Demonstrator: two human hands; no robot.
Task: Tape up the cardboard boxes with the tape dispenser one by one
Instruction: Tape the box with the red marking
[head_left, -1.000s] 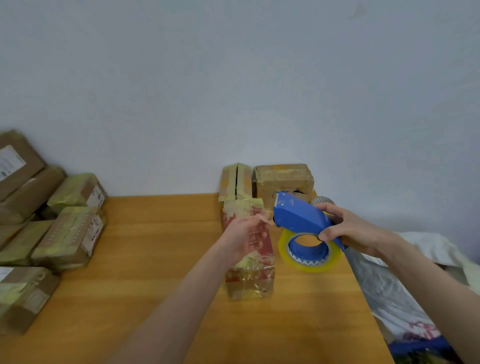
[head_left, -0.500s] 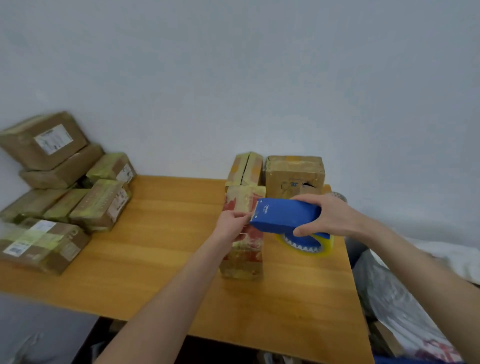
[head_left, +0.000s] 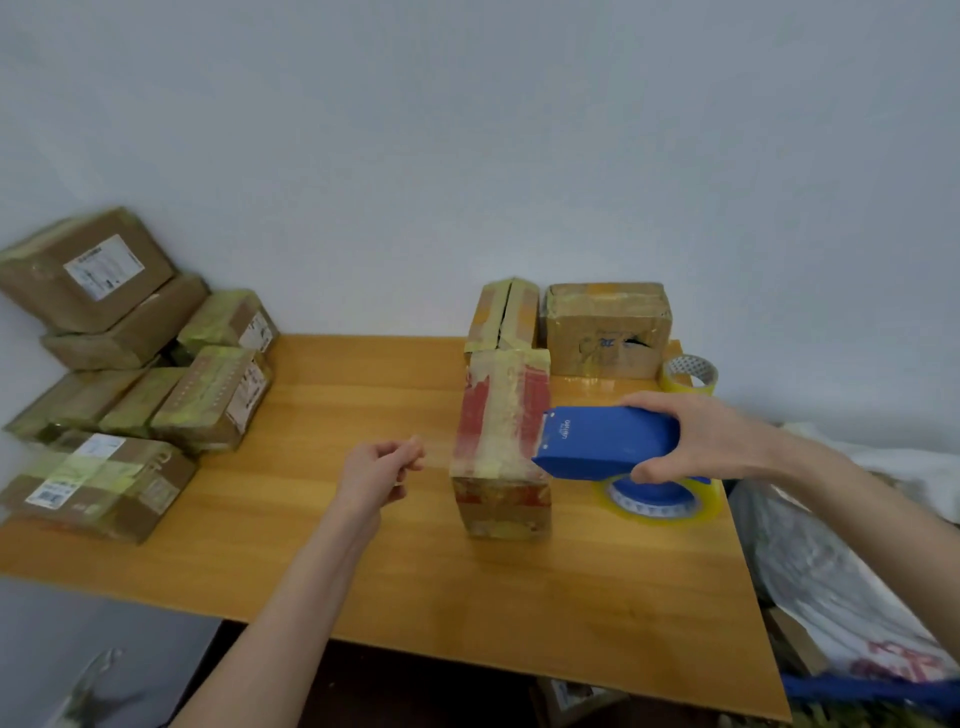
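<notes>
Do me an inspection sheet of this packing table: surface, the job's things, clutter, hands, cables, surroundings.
Surface: wooden table, boxes at left and back.
Job's things: red-printed box upright mid-table, tape along its top; blue tape dispenser at its right top edge; narrow box with an open seam and brown box behind, by the wall; pile of taped boxes at left.
Clutter: spare tape roll at back right.
Hands: right hand grips the dispenser; left hand curled, left of the red-printed box, apart from it; whether it pinches tape cannot be told.
Cables: nothing seen.
Surroundings: pale wall; plastic bags right of the table.
</notes>
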